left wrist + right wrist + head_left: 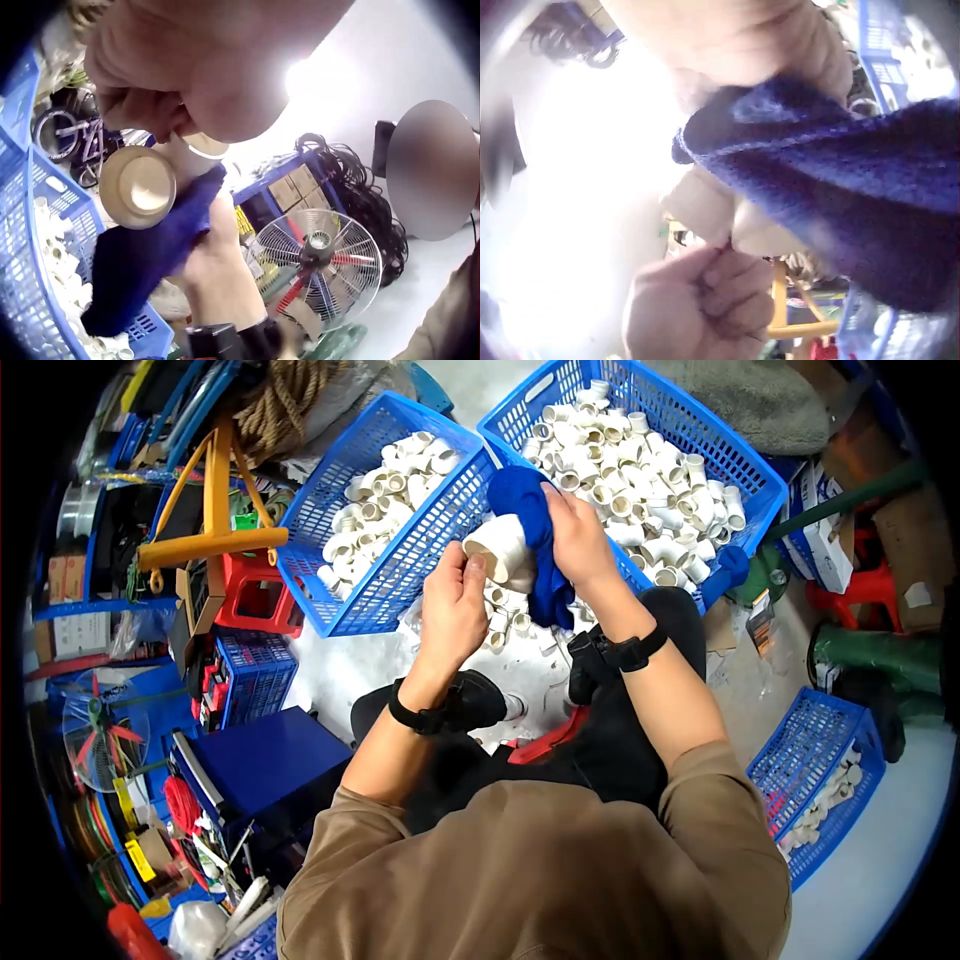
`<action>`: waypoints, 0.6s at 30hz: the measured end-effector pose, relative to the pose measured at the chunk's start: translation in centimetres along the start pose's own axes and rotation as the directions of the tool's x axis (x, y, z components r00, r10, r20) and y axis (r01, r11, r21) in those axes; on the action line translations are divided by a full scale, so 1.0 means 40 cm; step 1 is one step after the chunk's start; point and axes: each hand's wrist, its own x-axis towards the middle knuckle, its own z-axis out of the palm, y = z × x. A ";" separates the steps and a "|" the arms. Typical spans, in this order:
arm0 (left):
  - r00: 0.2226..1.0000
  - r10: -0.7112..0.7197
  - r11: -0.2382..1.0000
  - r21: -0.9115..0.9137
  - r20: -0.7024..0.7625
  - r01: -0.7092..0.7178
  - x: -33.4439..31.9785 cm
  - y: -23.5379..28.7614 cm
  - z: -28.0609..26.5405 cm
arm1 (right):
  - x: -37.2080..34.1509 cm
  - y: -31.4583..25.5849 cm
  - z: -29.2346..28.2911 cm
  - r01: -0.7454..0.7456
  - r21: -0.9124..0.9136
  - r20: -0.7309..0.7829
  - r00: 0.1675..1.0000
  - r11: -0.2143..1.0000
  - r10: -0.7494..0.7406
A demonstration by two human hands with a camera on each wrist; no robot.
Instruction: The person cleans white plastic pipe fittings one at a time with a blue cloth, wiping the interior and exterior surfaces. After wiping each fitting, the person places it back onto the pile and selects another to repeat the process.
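"Crowded shelves (115, 605) line the left side of a pale floor (322, 672). What are the hands doing?"

"Left hand (453, 615) first: thumb and fingers curled in, pinching a white pipe fitting (505, 537) near its rim. Right hand (580, 545) is closed over a blue cloth (549, 580) — some of its fingers are hidden."

"Where exactly is the fitting?"

"Held up between both hands, the cloth touching it, well off the floor."

"And beyond that?"

"Two blue mesh crates: a left crate (395, 575) and a larger right crate (655, 392), both heaped with white fittings. Loose fittings (497, 640) lie on the floor near them."

"Farther out?"

"Red stool (262, 592) just beside the left crate, a wire-guarded fan (105, 735) near the shelves — and a third blue crate (808, 750) off to the right."
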 end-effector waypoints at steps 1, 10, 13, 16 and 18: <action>1.000 0.003 0.998 0.056 0.028 -0.004 -0.012 0.025 -0.028 | -0.018 -0.004 0.010 0.015 -0.007 0.006 1.000 1.000 -0.015; 0.936 -0.352 0.862 -0.381 0.029 0.336 -0.147 0.243 -0.110 | -0.294 -0.176 0.113 0.769 -0.290 0.187 0.630 0.570 -0.754; 0.925 -0.371 0.882 -0.283 0.080 0.378 -0.186 0.246 -0.116 | -0.321 -0.175 0.111 0.775 -0.365 0.218 0.609 0.515 -0.762; 0.965 -0.226 0.947 -0.203 0.134 0.250 -0.204 0.176 -0.141 | -0.343 -0.165 0.135 0.577 -0.146 0.017 0.813 0.803 -0.581; 0.980 -0.057 0.981 -0.171 0.190 0.090 -0.211 0.151 -0.156 | -0.343 -0.160 0.117 0.297 0.024 0.066 0.952 0.955 -0.298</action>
